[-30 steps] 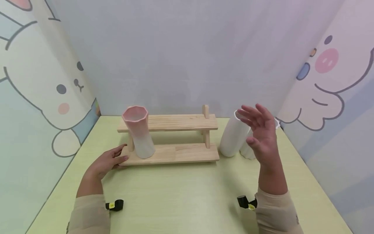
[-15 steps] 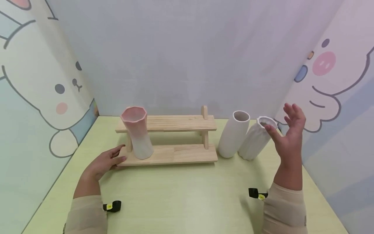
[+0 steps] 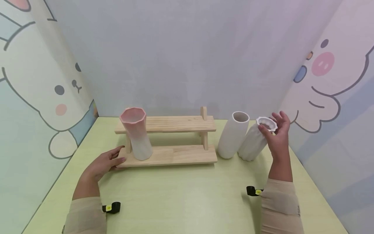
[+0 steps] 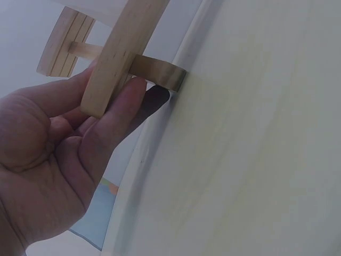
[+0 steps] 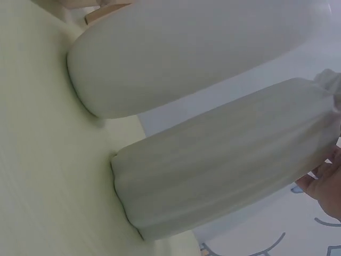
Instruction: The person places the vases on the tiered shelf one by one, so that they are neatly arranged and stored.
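My left hand (image 3: 105, 162) grips the left end of the lower board of a two-tier wooden shelf (image 3: 187, 155). In the left wrist view, thumb and fingers close round the board end (image 4: 101, 88). A pink-to-white vase (image 3: 138, 135) stands upright on the lower board, near its left end. On the right, my right hand (image 3: 277, 136) is at the rim of a white ribbed vase (image 3: 252, 143), thumb in front and fingers spread behind it. The right wrist view shows a fingertip by the vase's (image 5: 224, 160) upper side; firm contact cannot be told.
A smooth white vase (image 3: 233, 135) stands on the table (image 3: 181, 195) between the shelf and the ribbed vase. Behind is a plain grey backdrop (image 3: 175, 58). Printed cartoon panels (image 3: 330, 97) flank the table on both sides.
The right hand moved right, away from the smooth white vase, uncovering both white vases, then came back left and down to the ribbed vase's rim. The left hand keeps its grip on the shelf.
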`<action>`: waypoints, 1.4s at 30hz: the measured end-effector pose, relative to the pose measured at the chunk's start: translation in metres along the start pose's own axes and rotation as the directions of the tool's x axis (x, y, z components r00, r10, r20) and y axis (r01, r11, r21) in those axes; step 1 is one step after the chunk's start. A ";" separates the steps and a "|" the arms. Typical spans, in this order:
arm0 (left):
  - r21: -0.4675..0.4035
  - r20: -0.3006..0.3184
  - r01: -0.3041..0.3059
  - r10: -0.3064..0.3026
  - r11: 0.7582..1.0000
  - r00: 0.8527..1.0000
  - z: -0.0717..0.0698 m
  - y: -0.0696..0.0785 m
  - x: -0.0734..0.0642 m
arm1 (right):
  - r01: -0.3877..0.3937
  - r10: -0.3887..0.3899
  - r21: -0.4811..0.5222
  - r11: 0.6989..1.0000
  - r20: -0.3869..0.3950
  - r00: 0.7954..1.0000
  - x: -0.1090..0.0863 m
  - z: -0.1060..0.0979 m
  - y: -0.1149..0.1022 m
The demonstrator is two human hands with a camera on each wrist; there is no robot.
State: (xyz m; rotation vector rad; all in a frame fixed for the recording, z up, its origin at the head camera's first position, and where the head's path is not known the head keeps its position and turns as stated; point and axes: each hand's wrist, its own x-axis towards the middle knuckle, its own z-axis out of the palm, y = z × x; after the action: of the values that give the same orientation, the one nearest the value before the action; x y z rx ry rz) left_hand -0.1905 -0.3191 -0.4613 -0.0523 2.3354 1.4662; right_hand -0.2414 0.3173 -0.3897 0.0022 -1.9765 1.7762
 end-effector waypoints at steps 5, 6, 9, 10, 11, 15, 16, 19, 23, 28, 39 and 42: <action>0.009 -0.004 0.001 -0.001 1.000 1.000 0.001 0.000 0.000 | -0.019 0.019 0.093 0.996 -0.001 1.000 0.000 0.000 0.008; 0.011 -0.005 0.001 0.000 1.000 1.000 0.001 0.000 0.000 | -0.018 0.018 0.108 0.994 -0.002 1.000 -0.001 0.001 0.010; 0.006 -0.002 -0.003 0.003 1.000 1.000 0.002 -0.001 0.000 | -0.007 0.007 0.151 0.988 -0.002 1.000 -0.001 0.003 0.014; 0.003 0.000 -0.005 0.005 1.000 1.000 0.002 -0.001 0.000 | -0.003 0.004 0.163 0.987 -0.004 1.000 -0.001 0.004 0.016; -0.001 0.002 -0.005 0.005 1.000 1.000 0.002 -0.001 0.000 | -0.003 0.004 0.168 0.986 -0.007 1.000 -0.001 0.005 0.017; -0.003 0.004 -0.005 0.005 1.000 1.000 0.003 -0.001 0.000 | -0.013 0.022 0.156 0.988 -0.057 0.998 0.000 0.009 0.022; 0.000 0.002 -0.004 0.004 1.000 1.000 0.003 -0.001 0.001 | -0.015 0.026 0.145 0.989 -0.075 0.997 0.000 0.010 0.023; 0.014 -0.007 -0.004 0.004 1.000 1.000 0.003 -0.001 0.002 | -0.019 0.031 0.098 0.995 -0.130 0.991 0.000 0.012 0.027; 0.024 -0.010 -0.009 0.009 1.000 1.000 0.002 -0.001 0.002 | -0.008 0.015 0.039 0.999 -0.184 0.983 -0.001 0.015 0.029; 0.021 -0.008 -0.010 0.011 1.000 1.000 0.003 -0.002 0.002 | 0.010 -0.007 0.012 1.000 -0.209 0.978 -0.004 0.017 0.029; 0.009 0.008 -0.030 0.030 1.000 1.000 -0.001 -0.003 0.000 | 0.083 -0.067 0.060 0.995 -0.237 0.969 -0.007 0.017 0.030; 0.013 0.009 -0.029 0.029 1.000 1.000 -0.001 -0.003 -0.001 | 0.120 -0.097 0.079 0.990 -0.249 0.964 -0.010 0.017 0.030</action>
State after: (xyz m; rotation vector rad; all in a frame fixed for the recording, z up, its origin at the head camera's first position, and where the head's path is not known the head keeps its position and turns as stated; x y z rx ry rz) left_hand -0.1895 -0.3214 -0.4633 -0.0089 2.3476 1.4617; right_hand -0.2479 0.3032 -0.4220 -0.0732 -1.6864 1.7079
